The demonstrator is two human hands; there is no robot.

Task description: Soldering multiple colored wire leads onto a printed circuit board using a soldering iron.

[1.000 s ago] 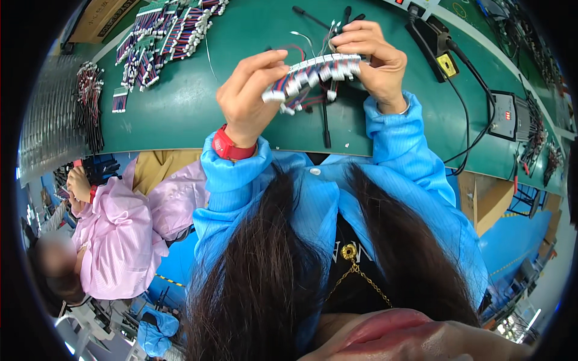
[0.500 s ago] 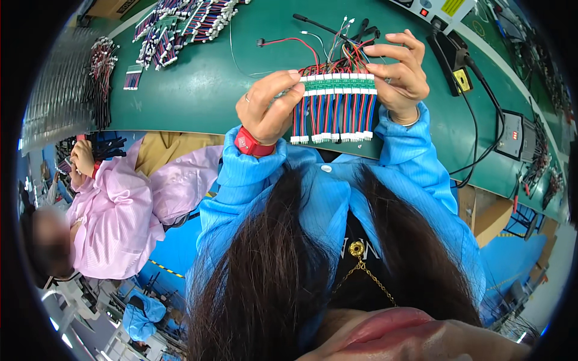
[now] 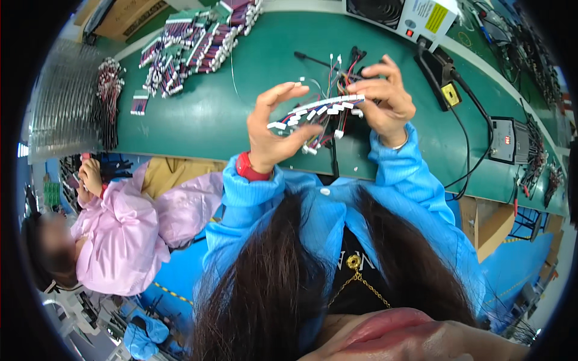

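A row of wire harnesses with white connectors and coloured wires is held edge-on above the green table. My right hand pinches the row's right end between thumb and fingers. Around the left end, my left hand is open, thumb and fingers spread wide apart, and it does not appear to grip the row. Thin loose leads with small white plugs stick up behind the row, and others hang below it. Part of the row's right end is hidden by my right fingers.
A heap of similar harnesses lies at the far left, with one small harness apart from it. On the right are a white powered unit, a black power strip and a grey box. Another person works at left.
The harness row has tipped from facing me to edge-on. My left hand has let go and spread its fingers, while my right hand keeps the right end.
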